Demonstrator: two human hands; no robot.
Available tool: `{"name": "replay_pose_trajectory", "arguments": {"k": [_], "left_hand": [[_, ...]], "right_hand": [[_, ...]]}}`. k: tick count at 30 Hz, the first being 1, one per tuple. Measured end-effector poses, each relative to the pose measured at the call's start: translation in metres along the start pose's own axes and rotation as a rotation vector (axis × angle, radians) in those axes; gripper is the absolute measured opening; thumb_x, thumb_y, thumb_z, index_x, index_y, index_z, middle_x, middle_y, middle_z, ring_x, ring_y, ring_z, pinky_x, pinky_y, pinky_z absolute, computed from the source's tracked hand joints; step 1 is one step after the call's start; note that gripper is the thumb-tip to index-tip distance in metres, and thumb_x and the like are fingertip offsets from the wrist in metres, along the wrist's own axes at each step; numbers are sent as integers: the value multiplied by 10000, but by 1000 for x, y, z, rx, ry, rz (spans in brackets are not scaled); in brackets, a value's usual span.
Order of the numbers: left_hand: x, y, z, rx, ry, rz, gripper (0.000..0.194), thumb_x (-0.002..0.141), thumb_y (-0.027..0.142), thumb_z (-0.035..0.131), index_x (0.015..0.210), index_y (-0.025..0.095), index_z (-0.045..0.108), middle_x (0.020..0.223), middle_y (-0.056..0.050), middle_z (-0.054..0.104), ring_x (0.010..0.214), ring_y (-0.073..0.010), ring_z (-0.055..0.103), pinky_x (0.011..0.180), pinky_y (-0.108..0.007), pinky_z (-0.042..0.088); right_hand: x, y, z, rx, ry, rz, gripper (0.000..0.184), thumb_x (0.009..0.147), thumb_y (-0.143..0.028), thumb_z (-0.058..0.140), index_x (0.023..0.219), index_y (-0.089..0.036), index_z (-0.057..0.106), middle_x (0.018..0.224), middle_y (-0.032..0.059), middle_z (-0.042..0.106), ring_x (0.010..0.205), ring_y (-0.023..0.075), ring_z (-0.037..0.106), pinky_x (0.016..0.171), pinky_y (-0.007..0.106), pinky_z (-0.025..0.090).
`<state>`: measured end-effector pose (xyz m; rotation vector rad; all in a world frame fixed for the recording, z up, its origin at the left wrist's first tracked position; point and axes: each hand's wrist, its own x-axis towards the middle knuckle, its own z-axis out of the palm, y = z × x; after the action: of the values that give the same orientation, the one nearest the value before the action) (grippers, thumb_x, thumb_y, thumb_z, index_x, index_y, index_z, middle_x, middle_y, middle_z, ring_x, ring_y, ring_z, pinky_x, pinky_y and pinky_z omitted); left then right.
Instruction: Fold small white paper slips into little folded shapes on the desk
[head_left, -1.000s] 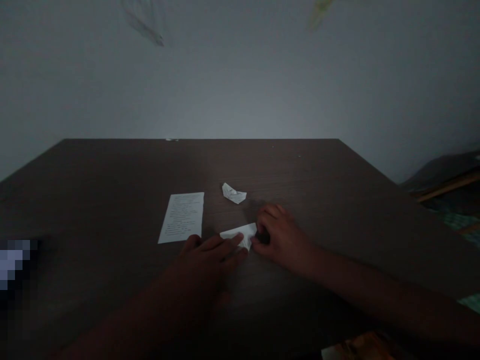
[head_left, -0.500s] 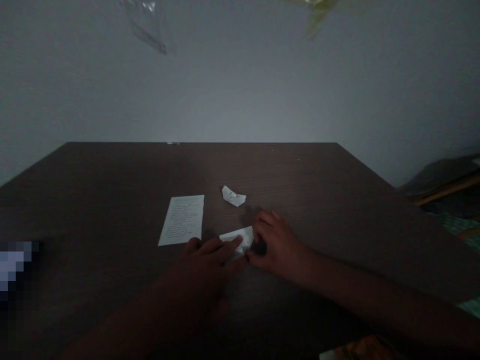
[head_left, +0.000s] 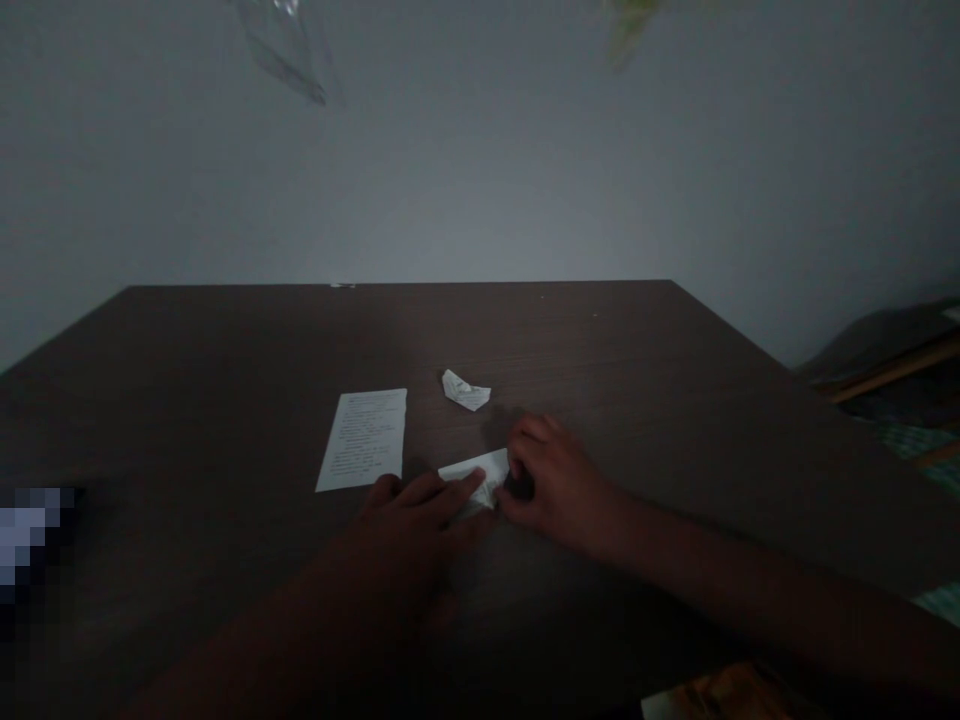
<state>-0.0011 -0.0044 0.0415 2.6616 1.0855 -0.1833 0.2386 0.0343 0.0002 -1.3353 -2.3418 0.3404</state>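
Note:
A small folded piece of paper [head_left: 491, 466] lies on the dark wooden table, partly covered by both hands. My left hand [head_left: 420, 525] is laid over its near left part, fingers stretched out, one fingertip pressing on the paper. At the paper's right edge, my right hand [head_left: 551, 480] has its fingers curled, pinching that edge between thumb and fingers. Beyond them sits a small folded paper shape [head_left: 466, 391], untouched. To the left, a flat printed sheet [head_left: 365, 438] lies close to the left hand's knuckles.
The table [head_left: 225, 350] meets a pale wall [head_left: 480, 180] at its far edge. Clear plastic [head_left: 281, 45] hangs on the wall at upper left. A blurred-out object [head_left: 30, 530] is at the left edge. Something orange-brown [head_left: 727, 695] shows at the bottom right.
The right hand has shifted very slightly right and up along the paper's edge. The left hand stays in place, and the view has moved a little.

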Motion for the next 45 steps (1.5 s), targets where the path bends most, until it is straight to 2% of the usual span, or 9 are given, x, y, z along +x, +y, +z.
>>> {"name": "replay_pose_trajectory", "arguments": {"k": [9, 15, 18, 21, 24, 30, 35, 41, 45], "left_hand": [[-1, -9, 12, -1, 58, 66, 786, 775, 117, 713, 1529, 313, 609, 1771, -93, 412, 1433, -421, 545, 1101, -641, 458], [6, -15, 18, -13, 159, 87, 538, 917, 128, 697, 1413, 335, 707, 1664, -50, 573, 1323, -365, 624, 1076, -559, 453], [12, -18, 18, -25, 149, 75, 418, 973, 152, 695, 1351, 325, 739, 1595, -31, 644, 1261, -360, 658, 1052, -562, 470], [12, -19, 15, -40, 146, 64, 371, 973, 136, 714, 1310, 287, 755, 1553, -31, 678, 1215, -343, 683, 1037, -537, 495], [8, -18, 9, -60, 137, 59, 380, 946, 85, 712, 1296, 229, 751, 1534, -55, 691, 1225, -328, 686, 1050, -506, 504], [6, -18, 9, -66, 142, 52, 539, 913, 0, 639, 1395, 236, 693, 1473, -52, 725, 1177, -317, 691, 1013, -484, 521], [11, -29, 19, -29, 206, 140, 536, 901, 8, 658, 1373, 254, 712, 1410, -74, 746, 1155, -301, 703, 989, -436, 526], [14, -42, 18, -29, 246, 183, 623, 885, -83, 559, 1391, 255, 689, 1358, -35, 765, 1180, -265, 713, 1051, -405, 522], [11, -49, 14, -118, 246, 202, 511, 895, -46, 588, 1306, 225, 727, 1344, -68, 768, 1241, -269, 699, 1091, -435, 526]], "right_hand": [[11, 25, 2, 28, 36, 96, 290, 811, -103, 769, 773, -224, 507, 974, 52, 602, 955, 250, 579, 833, 382, 448], [5, 20, 2, 115, 146, -134, 177, 896, -86, 637, 901, -235, 542, 996, 64, 628, 973, 255, 605, 859, 401, 500], [-1, 14, -3, 170, 32, -274, 120, 986, -116, 563, 1022, -223, 604, 1040, 82, 662, 992, 249, 633, 882, 407, 539], [-4, 12, -6, 148, -136, -396, 196, 1021, -115, 538, 1152, -187, 664, 1111, 111, 697, 1042, 258, 650, 950, 434, 550], [-5, 12, -7, 95, -221, -446, 264, 1029, -110, 544, 1243, -165, 688, 1183, 129, 712, 1086, 269, 644, 1007, 466, 542], [-6, 6, -13, 49, -279, -467, 276, 1046, -127, 555, 1265, -159, 719, 1146, 119, 711, 1063, 267, 623, 1014, 470, 534], [-5, 2, -17, 49, -320, -436, 280, 1032, -149, 592, 1271, -167, 737, 1151, 114, 703, 1094, 268, 605, 1034, 458, 521], [-2, 8, -18, 83, -305, -451, 321, 1028, -165, 608, 1320, -179, 739, 1189, 117, 718, 1126, 268, 614, 1035, 448, 517], [-1, 12, -19, 81, -294, -502, 286, 1025, -172, 618, 1276, -154, 755, 1244, 133, 719, 1164, 277, 612, 1041, 451, 515]]}}
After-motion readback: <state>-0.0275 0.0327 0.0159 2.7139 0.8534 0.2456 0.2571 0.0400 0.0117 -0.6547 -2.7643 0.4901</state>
